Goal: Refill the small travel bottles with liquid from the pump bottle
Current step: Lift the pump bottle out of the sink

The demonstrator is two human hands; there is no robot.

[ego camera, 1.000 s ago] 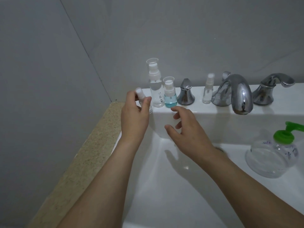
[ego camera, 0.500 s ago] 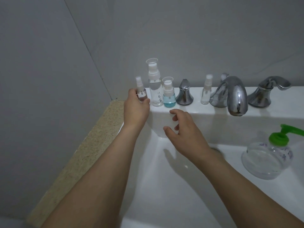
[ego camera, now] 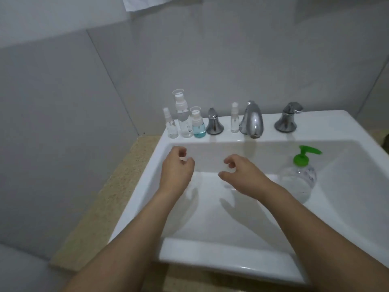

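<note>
Along the sink's back ledge stand a small clear spray bottle, a tall clear bottle, a short bottle with blue liquid and, right of the left tap handle, another small spray bottle. A clear round pump bottle with a green pump lies inside the basin at the right. My left hand hovers over the basin's left side with loosely curled fingers, holding nothing. My right hand hangs beside it, fingers relaxed and empty, left of the pump bottle.
The white sink has a chrome spout and two chrome handles on its back ledge. A speckled stone counter runs along the left. Grey tiled walls close in behind and at the left.
My left hand set the small spray bottle down at the left end of the ledge, let go and drew back over the basin. The view has pulled back and tilted up.
</note>
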